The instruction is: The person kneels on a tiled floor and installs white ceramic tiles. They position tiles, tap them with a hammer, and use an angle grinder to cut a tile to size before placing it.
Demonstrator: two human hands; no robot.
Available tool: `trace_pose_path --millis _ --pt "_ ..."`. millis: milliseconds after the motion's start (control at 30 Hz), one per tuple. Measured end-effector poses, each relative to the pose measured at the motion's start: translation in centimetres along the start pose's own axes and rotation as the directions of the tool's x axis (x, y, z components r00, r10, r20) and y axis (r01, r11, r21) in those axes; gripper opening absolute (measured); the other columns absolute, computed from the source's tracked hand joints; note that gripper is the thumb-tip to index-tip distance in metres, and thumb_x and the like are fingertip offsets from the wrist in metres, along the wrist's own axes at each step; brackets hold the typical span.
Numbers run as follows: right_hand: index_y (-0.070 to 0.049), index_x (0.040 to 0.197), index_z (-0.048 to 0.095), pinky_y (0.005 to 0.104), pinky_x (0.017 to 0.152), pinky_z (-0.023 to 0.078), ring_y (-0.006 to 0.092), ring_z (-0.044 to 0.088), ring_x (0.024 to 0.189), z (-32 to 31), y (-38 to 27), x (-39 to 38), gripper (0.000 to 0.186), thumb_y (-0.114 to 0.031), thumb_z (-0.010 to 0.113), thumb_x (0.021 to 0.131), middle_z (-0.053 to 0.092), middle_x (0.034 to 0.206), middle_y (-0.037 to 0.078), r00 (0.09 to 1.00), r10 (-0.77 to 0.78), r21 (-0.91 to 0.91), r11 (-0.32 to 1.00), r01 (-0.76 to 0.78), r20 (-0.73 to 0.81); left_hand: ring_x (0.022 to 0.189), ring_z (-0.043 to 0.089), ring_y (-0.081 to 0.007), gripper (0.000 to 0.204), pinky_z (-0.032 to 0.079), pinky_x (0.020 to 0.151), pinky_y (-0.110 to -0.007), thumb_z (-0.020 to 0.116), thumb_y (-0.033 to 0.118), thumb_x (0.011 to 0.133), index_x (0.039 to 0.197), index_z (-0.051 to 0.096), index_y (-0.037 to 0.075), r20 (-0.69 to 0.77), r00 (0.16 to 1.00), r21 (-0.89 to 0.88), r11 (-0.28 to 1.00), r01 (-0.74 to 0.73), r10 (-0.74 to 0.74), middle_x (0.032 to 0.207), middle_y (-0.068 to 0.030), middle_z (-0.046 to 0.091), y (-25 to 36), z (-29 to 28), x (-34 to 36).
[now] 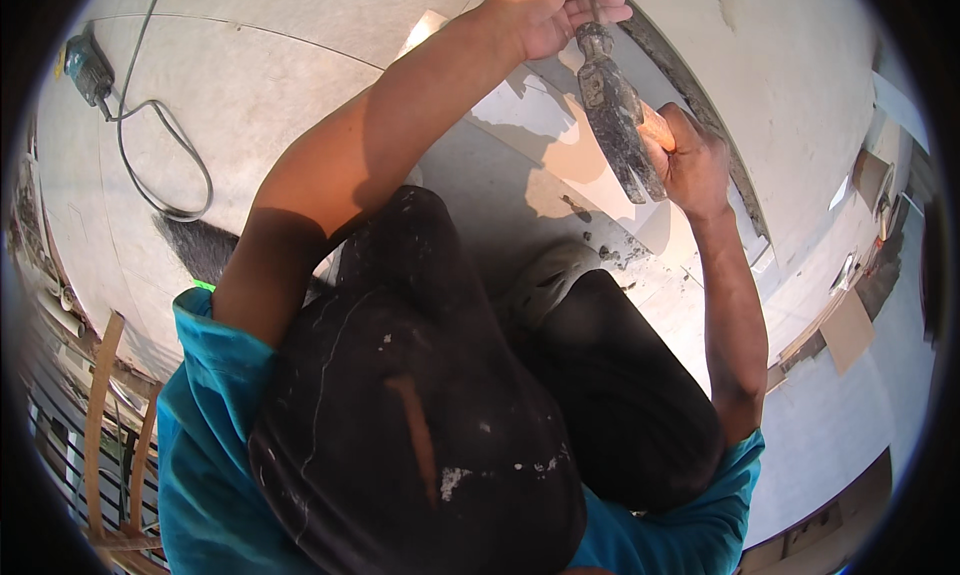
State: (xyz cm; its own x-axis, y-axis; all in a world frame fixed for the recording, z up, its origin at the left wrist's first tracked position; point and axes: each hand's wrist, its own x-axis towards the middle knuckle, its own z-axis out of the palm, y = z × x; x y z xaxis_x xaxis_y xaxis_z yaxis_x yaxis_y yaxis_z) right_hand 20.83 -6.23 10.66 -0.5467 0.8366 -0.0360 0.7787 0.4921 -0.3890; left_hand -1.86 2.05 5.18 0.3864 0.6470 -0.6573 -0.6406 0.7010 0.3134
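My right hand [695,170] is closed round the orange wooden handle [655,127] of a claw hammer [612,110], whose dark head is speckled with pale material. At the top, my left hand [565,15] has its fingers curled round a thin metal piece [596,3], directly beyond the hammer's striking face; the piece's full shape is hidden by the fingers and hammer. Both hands are over a pale strip [555,150] with dark debris, beside a long dark gap [725,125] along its right edge.
A power tool [88,73] with a looping cord [165,115] lies at upper left, above dark bristles [195,243]. A wooden frame [105,415] and dark bars are at lower left. Board offcuts [845,330] lie at right. My bent knees [420,405] are below my arms.
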Motion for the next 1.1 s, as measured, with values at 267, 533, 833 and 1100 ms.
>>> trace_pose_path --millis 267,533,833,1100 --pt "-0.008 0.078 0.055 0.0358 0.047 0.043 0.0257 0.056 0.053 -0.3 -0.3 0.3 0.039 -0.043 0.07 0.085 0.055 0.064 0.007 0.993 0.114 0.073 0.991 -0.115 0.021 0.104 0.063 -0.0282 0.035 0.055 0.096 -0.037 0.046 0.008 0.101 0.13 0.041 -0.011 -0.024 1.0 -0.098 0.995 -0.016 0.014 0.113 -0.0181 0.059 -0.5 -0.6 2.0" --pt "-0.008 0.078 0.056 0.0347 0.046 0.041 0.0254 0.053 0.05 -0.2 0.3 -0.5 0.039 -0.043 0.071 0.084 0.053 0.063 0.007 0.997 0.059 0.102 0.993 -0.054 -0.046 0.079 0.062 -0.0193 0.021 0.055 0.078 -0.033 0.06 0.012 0.096 0.109 0.065 -0.003 0.055 0.995 0.025 0.996 -0.084 0.082 0.093 -0.0077 0.064 -4.1 -2.2 1.0" --pt "-0.008 0.077 0.056 0.0335 0.045 0.041 0.0233 0.054 0.051 -0.6 -0.1 -1.1 0.043 -0.047 0.072 0.082 0.054 0.063 0.005 0.997 -0.052 0.045 0.998 0.055 -0.062 0.108 0.061 -0.0293 0.036 0.054 0.096 -0.037 0.049 0.013 0.101 0.129 0.045 -0.009 0.149 0.987 0.02 0.998 -0.055 0.051 0.111 -0.0147 0.058 -3.1 -3.2 2.6" --pt "-0.007 0.081 0.056 0.0349 0.048 0.046 0.027 0.056 0.054 -0.6 0.3 -0.8 0.042 -0.048 0.065 0.088 0.054 0.068 0.008 0.976 -0.207 -0.033 0.978 0.205 -0.068 0.112 0.06 -0.0272 0.038 0.054 0.093 -0.037 0.049 0.016 0.101 0.132 0.046 -0.007 0.123 0.992 0.058 0.998 -0.019 0.012 0.115 -0.0145 0.06 -1.7 -0.8 -0.4"
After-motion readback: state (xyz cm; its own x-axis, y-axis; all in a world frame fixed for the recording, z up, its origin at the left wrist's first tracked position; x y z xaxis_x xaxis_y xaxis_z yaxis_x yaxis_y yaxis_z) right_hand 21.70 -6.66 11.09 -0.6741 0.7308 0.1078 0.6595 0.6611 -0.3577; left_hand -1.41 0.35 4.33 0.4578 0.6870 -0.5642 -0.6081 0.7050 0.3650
